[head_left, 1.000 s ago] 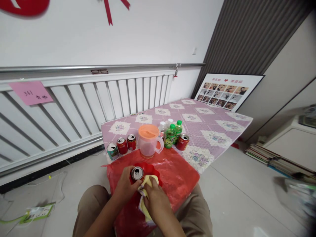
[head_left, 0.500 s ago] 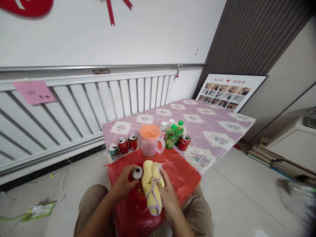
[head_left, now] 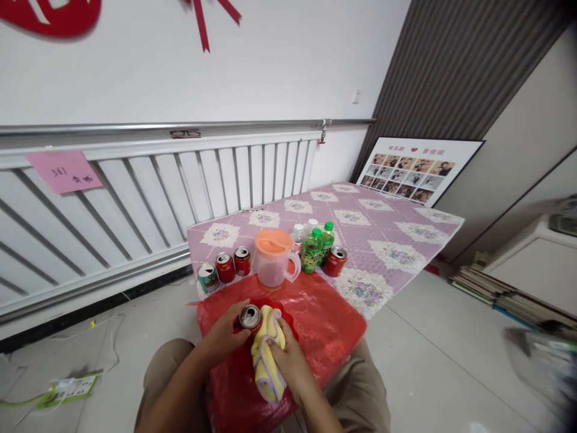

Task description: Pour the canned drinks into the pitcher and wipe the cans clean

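My left hand point(head_left: 229, 329) grips a red can point(head_left: 250, 318) with its opened top facing up. Right beside it, my right hand point(head_left: 287, 355) is closed on a folded yellow cloth point(head_left: 269, 361) with purple edging, which lies against the can's right side. Both are over a red dish point(head_left: 289, 320), mostly hidden behind the cloth and hands. Under the dish a red plastic sheet point(head_left: 333, 319) covers the near part of the table.
Behind the sheet stand a pitcher with an orange lid point(head_left: 271, 264), a green-patterned can point(head_left: 208, 278), red cans point(head_left: 225, 268), green-capped bottles point(head_left: 312, 251), white-capped bottles point(head_left: 298, 233) and another red can point(head_left: 335, 262). A patterned tablecloth point(head_left: 396, 255) extends right; a radiator point(head_left: 225, 180) lines the wall.
My right hand has moved left and slightly down with the cloth, now against the can. More of the red dish shows. My left hand still holds the can in nearly the same place.
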The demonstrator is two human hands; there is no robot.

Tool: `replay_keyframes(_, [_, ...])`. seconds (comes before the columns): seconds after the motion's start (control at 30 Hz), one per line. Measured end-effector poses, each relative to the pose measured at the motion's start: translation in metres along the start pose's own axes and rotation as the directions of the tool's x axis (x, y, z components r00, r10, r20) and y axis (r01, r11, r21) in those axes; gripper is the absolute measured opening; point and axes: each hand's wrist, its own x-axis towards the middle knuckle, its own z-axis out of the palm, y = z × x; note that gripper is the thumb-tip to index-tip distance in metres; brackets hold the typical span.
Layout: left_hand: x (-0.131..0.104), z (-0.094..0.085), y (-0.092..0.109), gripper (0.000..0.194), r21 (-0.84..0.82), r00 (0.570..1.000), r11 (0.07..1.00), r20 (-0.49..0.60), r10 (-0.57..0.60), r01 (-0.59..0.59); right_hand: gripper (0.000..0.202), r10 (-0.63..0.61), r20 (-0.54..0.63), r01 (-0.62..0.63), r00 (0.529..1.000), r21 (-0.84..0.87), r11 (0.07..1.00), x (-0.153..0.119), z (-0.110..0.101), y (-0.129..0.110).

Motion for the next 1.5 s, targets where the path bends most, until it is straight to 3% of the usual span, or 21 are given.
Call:
replay_keyframes(0.13, [-0.001, 0.016, -0.008, 0.073, 0.098, 0.988, 0.995, -0.150, 0.025, -0.010, 0.074, 0.050, 0.053, -0.057, 0.997, 0.134, 0.989, -0.002, 0.003, 0.000])
replay_keyframes(0.23, [-0.001, 0.024, -0.012, 0.071, 0.158, 0.968, 0.987, -0.249, 0.024, 0.015, 0.072, -0.001, 0.029, -0.004, 1.000, 0.164, 0.986, -0.003, 0.003, 0.000])
replay_keyframes(0.33, [0.000, 0.023, -0.011, 0.069, 0.153, 0.974, 0.988, -0.222, 0.039, -0.005, 0.066, -0.077, -0.008, 0.078, 0.997, 0.074, 0.994, -0.001, 0.000, 0.000])
replay_keyframes(0.5, [0.003, 0.008, -0.006, 0.073, 0.005, 0.991, 1.000, -0.130, 0.014, -0.013, 0.059, -0.151, -0.026, 0.142, 0.988, -0.202, 0.969, 0.003, -0.007, 0.003])
replay_keyframes(0.63, [0.005, 0.002, -0.004, 0.061, 0.010, 0.998, 0.999, -0.055, 0.034, -0.033, 0.061, -0.169, 0.000, 0.159, 0.986, -0.348, 0.924, 0.006, -0.007, 0.003])
replay_keyframes(0.8, [0.005, 0.012, -0.004, 0.064, 0.062, 0.990, 0.998, -0.139, 0.030, -0.021, 0.063, -0.150, -0.009, 0.138, 0.989, -0.342, 0.930, 0.006, -0.005, 0.002])
replay_keyframes(1.0, [0.004, 0.027, -0.007, 0.065, 0.158, 0.954, 0.986, -0.300, -0.007, 0.057, 0.059, -0.154, -0.047, 0.147, 0.987, -0.126, 0.981, 0.002, -0.003, 0.007])
replay_keyframes(1.13, [0.005, 0.023, -0.005, 0.066, 0.122, 0.967, 0.993, -0.254, 0.030, 0.002, 0.057, -0.170, -0.067, 0.163, 0.983, -0.102, 0.981, 0.004, -0.004, 0.009])
replay_keyframes(1.33, [0.009, 0.013, -0.001, 0.065, 0.058, 0.992, 0.997, -0.112, 0.054, -0.047, 0.058, -0.184, -0.039, 0.160, 0.982, -0.338, 0.927, 0.007, -0.009, 0.005])
replay_keyframes(1.5, [0.010, 0.018, -0.004, 0.063, 0.087, 0.989, 0.994, -0.133, 0.070, -0.059, 0.059, -0.175, -0.013, 0.158, 0.985, -0.360, 0.919, 0.006, -0.009, 0.003])
